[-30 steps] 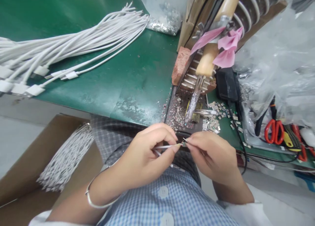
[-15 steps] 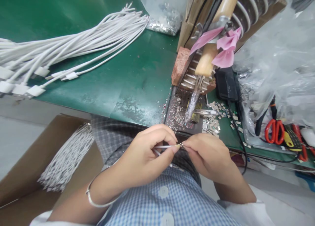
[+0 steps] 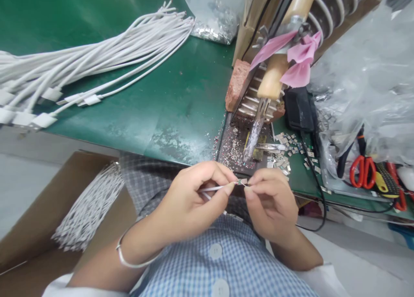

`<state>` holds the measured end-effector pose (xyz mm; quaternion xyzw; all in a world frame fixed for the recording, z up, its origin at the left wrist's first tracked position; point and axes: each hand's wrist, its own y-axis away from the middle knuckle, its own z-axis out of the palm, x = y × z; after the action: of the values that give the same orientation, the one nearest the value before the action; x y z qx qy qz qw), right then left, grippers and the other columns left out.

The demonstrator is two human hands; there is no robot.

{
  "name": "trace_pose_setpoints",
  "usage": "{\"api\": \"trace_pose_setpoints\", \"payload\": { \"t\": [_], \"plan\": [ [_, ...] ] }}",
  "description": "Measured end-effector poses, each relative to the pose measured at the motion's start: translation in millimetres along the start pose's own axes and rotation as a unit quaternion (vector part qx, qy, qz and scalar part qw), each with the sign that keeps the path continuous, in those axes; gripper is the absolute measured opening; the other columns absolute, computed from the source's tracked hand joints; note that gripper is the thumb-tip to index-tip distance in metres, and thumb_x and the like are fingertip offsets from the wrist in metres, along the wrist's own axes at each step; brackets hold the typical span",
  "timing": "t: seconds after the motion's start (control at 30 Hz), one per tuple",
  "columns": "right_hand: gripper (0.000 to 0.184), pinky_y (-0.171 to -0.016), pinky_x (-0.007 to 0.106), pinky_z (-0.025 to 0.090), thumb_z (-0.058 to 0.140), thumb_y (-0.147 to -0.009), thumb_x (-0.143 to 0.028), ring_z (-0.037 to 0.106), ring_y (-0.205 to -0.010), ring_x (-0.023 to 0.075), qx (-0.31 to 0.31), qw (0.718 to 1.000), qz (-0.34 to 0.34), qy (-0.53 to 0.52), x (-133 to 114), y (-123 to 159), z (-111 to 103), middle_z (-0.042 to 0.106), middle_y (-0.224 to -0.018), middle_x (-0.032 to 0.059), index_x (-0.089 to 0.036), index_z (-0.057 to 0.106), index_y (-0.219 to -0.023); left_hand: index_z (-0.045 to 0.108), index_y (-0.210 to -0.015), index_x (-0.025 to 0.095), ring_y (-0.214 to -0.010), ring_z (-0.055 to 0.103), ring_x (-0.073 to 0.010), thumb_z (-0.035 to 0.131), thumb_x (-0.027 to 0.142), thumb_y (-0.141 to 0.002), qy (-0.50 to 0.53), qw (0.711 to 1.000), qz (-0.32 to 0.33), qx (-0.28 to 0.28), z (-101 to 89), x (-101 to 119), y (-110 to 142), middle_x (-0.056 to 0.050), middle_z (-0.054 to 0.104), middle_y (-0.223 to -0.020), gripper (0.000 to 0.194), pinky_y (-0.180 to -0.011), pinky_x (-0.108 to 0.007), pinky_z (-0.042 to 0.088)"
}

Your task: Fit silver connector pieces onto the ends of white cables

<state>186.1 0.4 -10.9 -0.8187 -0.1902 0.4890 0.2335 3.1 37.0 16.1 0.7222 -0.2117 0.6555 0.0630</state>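
Here the left hand [image 3: 190, 202] clamps a slim, round white cable [image 3: 211, 189] by the green tabletop's [image 3: 181, 116] edge; right hand [image 3: 273, 202] (grip unclear) meets the small, flat silver connector [image 3: 243, 182] at its tip.

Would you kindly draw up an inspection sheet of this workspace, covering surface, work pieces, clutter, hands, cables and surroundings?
Surface: green tabletop, with worn patches near its front edge.
Work pieces: white cable, its end at a small metal piece between the hands.
Clutter: tiny bits and loose metal pieces near the wood-handled tool.
Hands: left hand pinches the white cable; right hand has its fingertips at the small metal piece, exact grip unclear.
Cables: white cable bundle on the tabletop; black cord hangs over the front edge.
Surroundings: cardboard box below the table, holding more white cables; red-handled tool at the right.
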Motion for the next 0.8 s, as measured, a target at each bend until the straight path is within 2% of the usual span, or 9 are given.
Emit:
{"api": "trace_pose_setpoints", "payload": {
  "t": [0.17,0.4,0.8],
  "plan": [
    [0.027,-0.082,0.036,0.059,0.060,-0.080,0.001,0.066,-0.095,0.0181,0.006,1.000,-0.018,-0.002,-0.6,-5.6,3.8,0.061,-0.099,0.0049,-0.020,0.059,-0.097,0.058,-0.075,0.017,-0.075,0.064,-0.0110,0.061,0.005,-0.084,-0.022,0.999,0.020,0.023,0.7,-3.2,-5.6,-0.002,0.068,-0.086,0.015,-0.063,-0.022,0.049],
    [0.024,-0.080,0.034,0.060,0.061,-0.079,0.001,0.065,-0.093,0.0165,0.034,0.997,-0.052,0.040,-0.4,-14.4,5.0,0.063,-0.095,0.0036,-0.019,0.059,-0.093,0.059,-0.075,0.017,-0.078,0.063,-0.0114,0.062,0.004,-0.082,-0.051,0.997,0.050,0.041,3.8,-4.2,-11.7,-0.002,0.066,-0.086,0.015,-0.068,-0.024,0.050],
    [0.022,-0.080,0.033,0.061,0.062,-0.080,0.001,0.065,-0.093,0.0158,0.034,0.996,-0.065,0.058,-2.1,-18.1,5.2,0.062,-0.095,0.0034,-0.018,0.061,-0.091,0.059,-0.076,0.018,-0.077,0.063,-0.0122,0.062,0.004,-0.083,-0.041,0.996,0.061,0.058,3.9,-2.0,-12.5,-0.001,0.066,-0.085,0.016,-0.068,-0.026,0.050]
  ]
}}
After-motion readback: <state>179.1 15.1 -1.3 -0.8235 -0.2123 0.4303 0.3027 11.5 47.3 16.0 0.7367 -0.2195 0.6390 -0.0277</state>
